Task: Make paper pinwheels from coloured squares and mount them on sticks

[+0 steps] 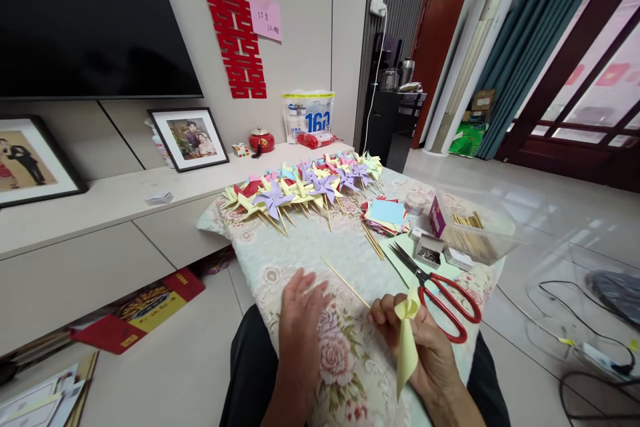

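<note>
One yellow paper pinwheel [407, 350], gripped in the right hand [431, 345] over the floral tablecloth [336, 359] | wooden stick [344, 280] in the same grip, pointing forward-left | left hand [301, 320] open, slightly blurred | red-handled scissors [424, 277] just beside the right hand

The worktop [273, 252] is draped in a pale tablecloth [335, 355] patterned with pink roses. Along its far side lies a crowded row of paper pinwheels [274, 200] on sticks, purple, yellow, pink, red and blue. To the right: a stack of coloured paper cards [388, 212], loose wooden sticks [373, 243], a round container [416, 203], small boxes [459, 259], a clear plastic tub [493, 240] holding more sticks, and red-handled scissors [424, 277] partly over a pale green sheet [407, 272].
</note>
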### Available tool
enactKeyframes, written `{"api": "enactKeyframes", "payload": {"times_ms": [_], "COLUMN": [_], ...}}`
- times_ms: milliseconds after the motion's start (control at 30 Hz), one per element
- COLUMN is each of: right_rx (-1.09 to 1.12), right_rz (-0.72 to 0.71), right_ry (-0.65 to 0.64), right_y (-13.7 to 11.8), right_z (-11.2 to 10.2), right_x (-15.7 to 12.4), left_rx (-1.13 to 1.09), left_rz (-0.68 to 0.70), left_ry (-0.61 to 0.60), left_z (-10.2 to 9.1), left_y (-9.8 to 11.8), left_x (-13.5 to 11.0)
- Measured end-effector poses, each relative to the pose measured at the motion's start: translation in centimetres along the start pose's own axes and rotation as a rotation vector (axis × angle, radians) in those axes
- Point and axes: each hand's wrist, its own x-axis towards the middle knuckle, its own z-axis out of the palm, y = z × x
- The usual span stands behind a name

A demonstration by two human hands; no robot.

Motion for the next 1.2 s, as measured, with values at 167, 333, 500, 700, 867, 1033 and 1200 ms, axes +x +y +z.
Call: {"api": "enactKeyframes", "payload": {"times_ms": [167,333,500,700,867,1033,1200], "right_rx": [0.027,0.037,0.048,-0.262,-0.606,-0.976,-1.07], "right_rz": [0.06,0.068,-0.09,-0.132,-0.238,-0.532,-0.567], "right_ry": [0.012,-0.078,-0.071,-0.113,-0.146,-0.242,-0.248], "right_y": [0.1,-0.6,-2.4,-2.4,-2.6,-4.1,-4.3], "right_z": [0.5,1.4,0.3,-1.1,-0.3,0.7,1.2], "right_x": [-1.0,-1.9,-2.8,-4.1,-4.7,-4.7,-4.9], "left_rx": [0.855,1.057,0.841,0.303,0.061,0.023,0.07], "left_rz": [0.814,0.946,0.63,-0.161,-0.403,-0.399,-0.381], "left_ry": [-0.438,-0.618,-0.474,-0.392,-0.371,-0.39,-0.388], "left_z": [-1.0,0.1,1.1,2.9,3.7,3.8,3.8], "left_y": [1.5,2.9,3.3,2.6,3.0,3.8,4.0], "left_x": [-1.1,-2.5,-4.2,-5.3,-5.8,-6.2,-6.8]}}
